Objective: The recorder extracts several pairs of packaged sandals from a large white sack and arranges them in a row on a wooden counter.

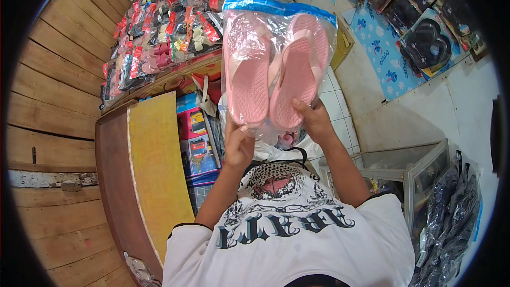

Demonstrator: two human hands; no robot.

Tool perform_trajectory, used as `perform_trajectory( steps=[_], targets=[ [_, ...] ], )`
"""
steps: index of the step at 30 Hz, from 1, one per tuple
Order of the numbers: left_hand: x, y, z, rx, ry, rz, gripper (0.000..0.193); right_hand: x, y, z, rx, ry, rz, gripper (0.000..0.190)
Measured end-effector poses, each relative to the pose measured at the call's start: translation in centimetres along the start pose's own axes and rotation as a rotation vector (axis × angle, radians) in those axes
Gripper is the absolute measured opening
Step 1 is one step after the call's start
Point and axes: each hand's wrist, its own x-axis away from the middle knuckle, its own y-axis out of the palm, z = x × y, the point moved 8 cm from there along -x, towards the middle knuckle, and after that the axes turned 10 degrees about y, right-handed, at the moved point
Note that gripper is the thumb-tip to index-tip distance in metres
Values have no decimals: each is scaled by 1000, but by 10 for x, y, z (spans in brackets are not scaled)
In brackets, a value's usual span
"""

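Observation:
A pair of pink flip-flop sandals [249, 91] lies side by side inside a clear plastic bag [279, 12] with a blue top band. I hold the bag up in front of me with both hands. My left hand [239, 147] grips its lower left corner, near the heel of the left sandal. On the other side, my right hand [316, 121] grips the lower right, the thumb pressed over the right sandal's heel through the plastic. The fingers behind the bag are mostly hidden.
Many bagged sandals [167, 32] cover a sloped display at the back left. More bagged footwear [428, 44] hangs on the right wall. A glass-sided cabinet [406, 167] stands at the right, beside black bagged items [446, 215]. A yellow board [155, 167] is at the left.

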Motion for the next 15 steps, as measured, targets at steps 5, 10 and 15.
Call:
perform_trajectory(
  steps=[5,10,15],
  targets=[
    [5,-6,-32,-125,-49,203,57,3,13,6,79,-14,0,56],
    [-2,-9,-36,-132,-56,277,49,-10,15,8,185,134,-95,58],
    [-7,-22,-46,-14,-124,343,43,-29,3,1,215,63,-152,56]
  ],
)
